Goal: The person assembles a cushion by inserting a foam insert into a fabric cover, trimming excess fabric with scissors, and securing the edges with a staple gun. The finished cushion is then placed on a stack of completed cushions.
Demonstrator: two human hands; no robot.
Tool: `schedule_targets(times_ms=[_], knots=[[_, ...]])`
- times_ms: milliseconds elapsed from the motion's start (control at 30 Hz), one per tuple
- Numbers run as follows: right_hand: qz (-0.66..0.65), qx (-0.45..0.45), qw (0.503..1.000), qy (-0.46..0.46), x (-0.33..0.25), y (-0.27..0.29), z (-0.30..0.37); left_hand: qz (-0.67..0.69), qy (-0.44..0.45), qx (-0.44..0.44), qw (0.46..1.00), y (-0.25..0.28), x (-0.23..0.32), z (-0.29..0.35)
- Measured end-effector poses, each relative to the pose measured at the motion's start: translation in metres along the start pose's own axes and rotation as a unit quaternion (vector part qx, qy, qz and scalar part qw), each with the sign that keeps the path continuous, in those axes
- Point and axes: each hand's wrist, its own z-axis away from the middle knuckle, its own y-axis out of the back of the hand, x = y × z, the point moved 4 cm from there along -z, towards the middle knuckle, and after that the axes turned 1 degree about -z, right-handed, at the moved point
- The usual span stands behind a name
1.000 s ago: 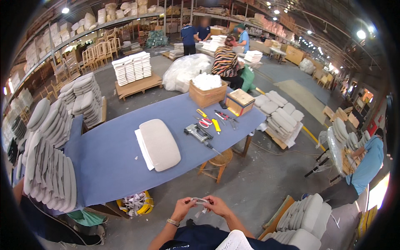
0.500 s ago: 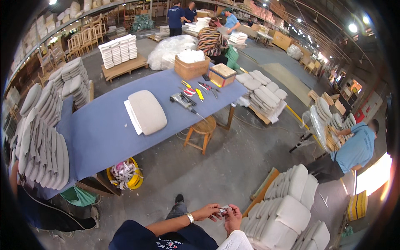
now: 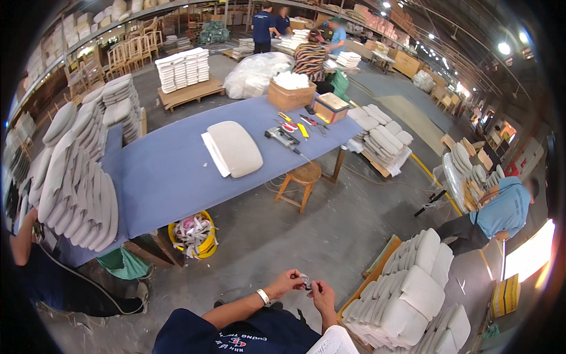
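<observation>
In front of my body, my left hand (image 3: 287, 283) and my right hand (image 3: 322, 296) meet with bent fingers around a small, crumpled whitish-grey piece (image 3: 305, 281). Its kind is too small to make out. A light metal band (image 3: 263, 297) circles my left wrist. Beyond my hands stands a long blue-covered table (image 3: 171, 165). A grey seat cushion (image 3: 237, 150) lies on it, overlapping a white pad (image 3: 214, 154). Farther right on the table are a staple gun (image 3: 283, 138), a yellow cutter (image 3: 303, 130) and several red-handled hand tools (image 3: 289, 126).
Stacked grey cushions (image 3: 407, 295) stand close on my right; more cushions (image 3: 82, 194) crowd the table's left end beside a person in dark clothes (image 3: 65, 283). A wooden stool (image 3: 303, 174) and a yellow scrap bucket (image 3: 206, 251) stand near the table. Another person (image 3: 507, 203) works at right.
My view has shifted, so the table sits farther right in it. My hands have stayed together at the small piece, with the fingers turned slightly differently.
</observation>
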Motion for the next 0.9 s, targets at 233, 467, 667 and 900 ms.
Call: schedule_targets(times_ms=[233,467,667,900], knots=[[-0.126,-0.230,0.964,-0.033,-0.040,-0.174,0.003,0.108,-0.105,0.110,0.982,0.126,0.030,0.105],[0.005,-0.246,0.967,-0.073,0.042,-0.262,0.030,-0.167,-0.033,0.165,0.971,0.219,0.012,0.211],[0.009,0.024,0.955,-0.294,0.187,-0.129,0.106,-0.096,-0.031,0.247,0.964,0.251,-0.016,0.280],[-0.033,0.057,0.932,-0.356,0.215,-0.127,0.049,0.067,0.016,0.405,0.912,0.266,-0.049,0.346]])
